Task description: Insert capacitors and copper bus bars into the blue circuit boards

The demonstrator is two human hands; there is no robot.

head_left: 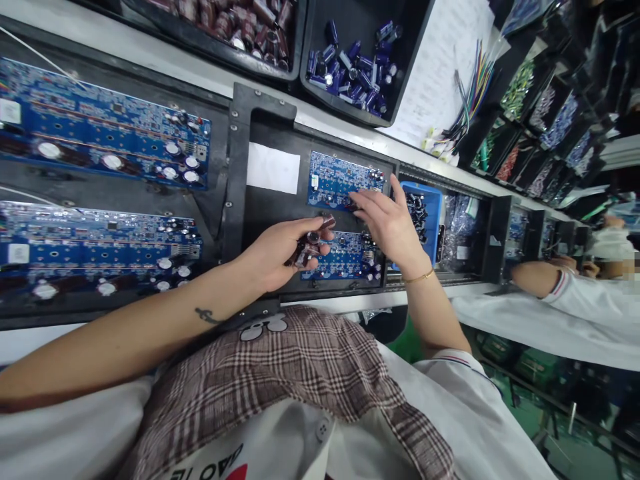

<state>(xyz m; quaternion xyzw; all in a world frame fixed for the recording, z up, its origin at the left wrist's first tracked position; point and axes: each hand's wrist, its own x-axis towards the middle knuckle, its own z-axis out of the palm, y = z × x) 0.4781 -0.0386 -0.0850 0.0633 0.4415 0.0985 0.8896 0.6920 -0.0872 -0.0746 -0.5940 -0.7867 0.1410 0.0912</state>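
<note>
Several brown cylindrical capacitors (306,253) lie in my left hand (280,253), whose fingers curl round them over the left end of the nearer blue circuit board (345,257). My right hand (385,217) is over the lower right part of the farther blue circuit board (333,175). Its thumb and fingertips reach down to that board's lower edge, and a small dark part shows at the fingertips. Both boards sit in a black tray frame (273,210), beside a white paper slip (273,168).
Black bins of brown capacitors (225,23) and blue capacitors (363,70) stand behind the frame. A blue bin (434,213) is right of my right hand. Larger boards (105,127) lie at left. Coloured wires (473,93) rest on paper; another person's arm (537,277) is at right.
</note>
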